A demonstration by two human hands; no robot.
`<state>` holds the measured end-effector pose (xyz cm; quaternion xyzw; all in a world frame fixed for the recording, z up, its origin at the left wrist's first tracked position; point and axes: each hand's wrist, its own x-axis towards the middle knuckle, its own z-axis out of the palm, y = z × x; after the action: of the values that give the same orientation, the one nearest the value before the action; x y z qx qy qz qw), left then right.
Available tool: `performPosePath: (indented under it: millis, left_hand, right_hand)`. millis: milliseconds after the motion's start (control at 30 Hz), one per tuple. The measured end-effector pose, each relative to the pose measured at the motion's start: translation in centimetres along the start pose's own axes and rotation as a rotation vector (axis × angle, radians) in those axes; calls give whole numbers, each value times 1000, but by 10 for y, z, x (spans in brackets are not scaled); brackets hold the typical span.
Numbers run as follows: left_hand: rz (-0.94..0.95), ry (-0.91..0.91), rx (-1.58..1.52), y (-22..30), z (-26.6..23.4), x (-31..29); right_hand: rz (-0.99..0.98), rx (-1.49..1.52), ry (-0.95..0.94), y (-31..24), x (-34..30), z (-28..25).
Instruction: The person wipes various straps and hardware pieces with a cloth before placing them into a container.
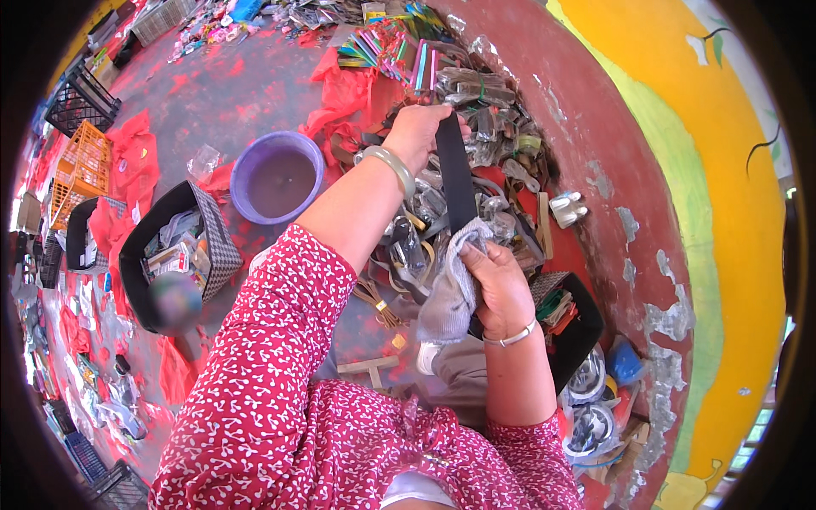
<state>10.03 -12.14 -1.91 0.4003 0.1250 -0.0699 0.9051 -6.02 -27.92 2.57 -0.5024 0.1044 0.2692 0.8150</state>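
A wide black strap [456, 174], which looks like a belt, runs between my hands. My left hand [418, 134], with a pale bangle at the wrist, grips its far end. Closer to me, my right hand [501, 285] is closed on a grey cloth [450, 293] that is folded around the strap's near part. The cloth's loose end hangs down to the left, and the strap's near end is hidden. Under and beyond my hands lies a heap of coiled belts [489, 127], many in clear plastic wrapping.
Left of my forearm stands a purple basin [242, 183] of murky water, with a checked black-and-white box [223, 246] of small goods nearer. Another box [578, 340] is at my right. Orange [83, 161] and black crates [78, 100] stand far left. A peeling wall [654, 229] bounds the right.
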Motion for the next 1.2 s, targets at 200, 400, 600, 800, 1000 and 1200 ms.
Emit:
performPosePath:
  millis: [200,400,600,800,1000,1200]
  left_hand:
    - [-5,80,19,1,-20,23]
    - [-21,103,-29,-8,-30,28]
    - [-444,-68,-193,-38,-18,16]
    - [-461,-71,123,-56,-2,-15]
    - [-179,-160,670,-27,28,-65]
    - [-272,-270,264,-27,36,-78]
  right_hand:
    - [-24,-392,-71,2,-34,-5]
    - [-55,-295,-127,-14,-40,-1]
    - [-325,99,20,-19,5,-35]
    - [-383,80,134,-28,42,-39]
    - [-370,1,185,-30,62,-42]
    - [-403,-74,167,-27,65,-26]
